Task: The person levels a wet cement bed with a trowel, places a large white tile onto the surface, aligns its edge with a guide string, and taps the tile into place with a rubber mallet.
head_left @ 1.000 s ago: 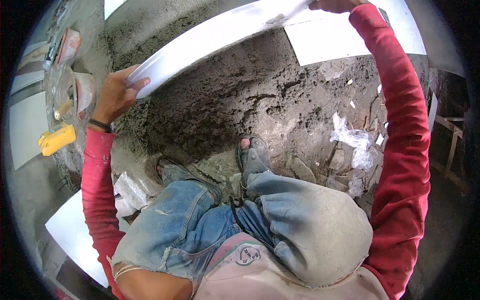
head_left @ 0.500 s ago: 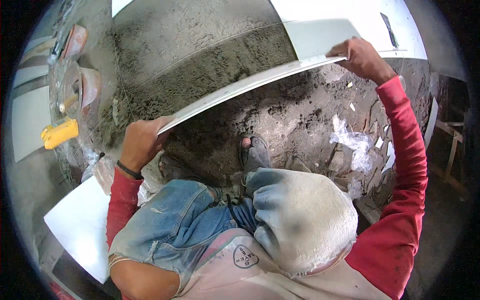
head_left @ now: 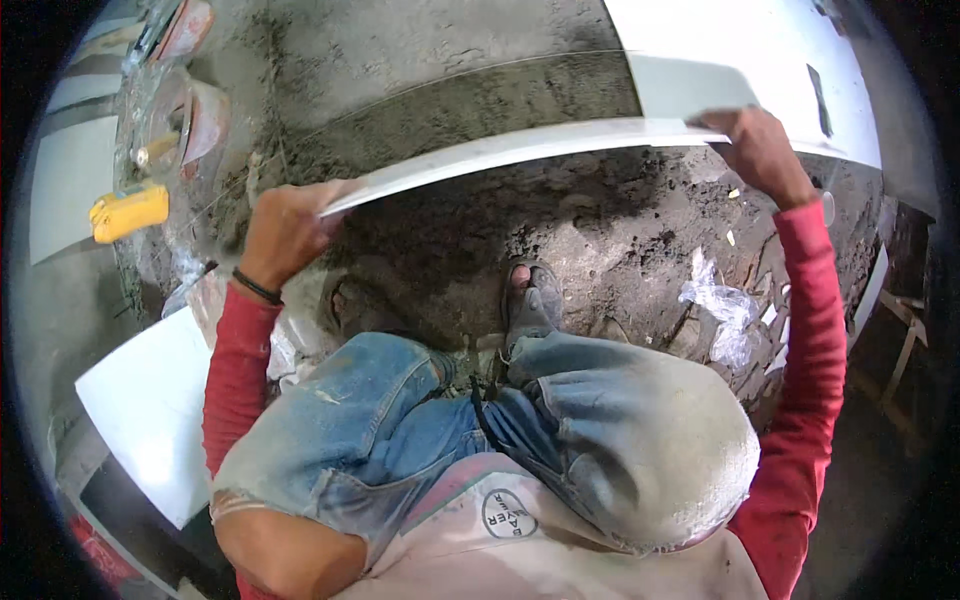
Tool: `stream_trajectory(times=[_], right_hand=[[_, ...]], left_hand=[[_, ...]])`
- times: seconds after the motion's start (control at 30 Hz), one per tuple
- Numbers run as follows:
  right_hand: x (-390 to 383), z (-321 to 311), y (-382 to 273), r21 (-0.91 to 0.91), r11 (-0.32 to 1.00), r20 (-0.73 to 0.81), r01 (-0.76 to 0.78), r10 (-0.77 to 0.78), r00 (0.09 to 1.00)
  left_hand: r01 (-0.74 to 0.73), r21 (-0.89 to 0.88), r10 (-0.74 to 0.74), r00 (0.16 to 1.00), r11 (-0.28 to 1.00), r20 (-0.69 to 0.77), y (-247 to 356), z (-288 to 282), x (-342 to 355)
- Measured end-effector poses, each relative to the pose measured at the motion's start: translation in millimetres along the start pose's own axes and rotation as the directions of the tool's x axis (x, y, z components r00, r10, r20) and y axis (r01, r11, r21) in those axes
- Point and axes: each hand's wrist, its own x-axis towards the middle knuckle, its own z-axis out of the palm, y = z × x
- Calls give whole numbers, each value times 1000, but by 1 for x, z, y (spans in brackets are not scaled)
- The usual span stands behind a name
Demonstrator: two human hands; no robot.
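The left hand (head_left: pixel 287 232) and right hand (head_left: pixel 762 152) have their fingers clamped on opposite ends of a white tile (head_left: pixel 520 145). Crumpled plastic (head_left: pixel 728 318) lies to the right.

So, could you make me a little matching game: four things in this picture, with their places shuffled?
Things:
1. White panel with its thin edge showing
2. Yellow object
3. Crumpled clear plastic
4. Dark band

Places:
A. Around the wrist of the left hand
B. On the ground, near the right sleeve
C. Held between the left hand and the right hand
D. At the picture's left side

Pairs: 1-C, 2-D, 3-B, 4-A
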Motion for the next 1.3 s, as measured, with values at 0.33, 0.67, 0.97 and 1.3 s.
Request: stream_trajectory(times=[0.33,0.67,0.97,1.3], right_hand=[[64,-12,-13,-83,995,-108,-53,44,993],[27,-10,-29,192,981,115,-12,-11,993],[53,13,-46,110,994,-32,-18,22,999],[-21,-67,-30,102,902,-925,-420,241,293]], left_hand=[[27,60,-24,998,998,-54,-83,-33,28],[150,52,-155,980,987,125,-41,-22,-20],[70,312,-85,996,947,36,-74,-18,-2],[277,-154,-300,942,948,-150,1,-58,-42]])
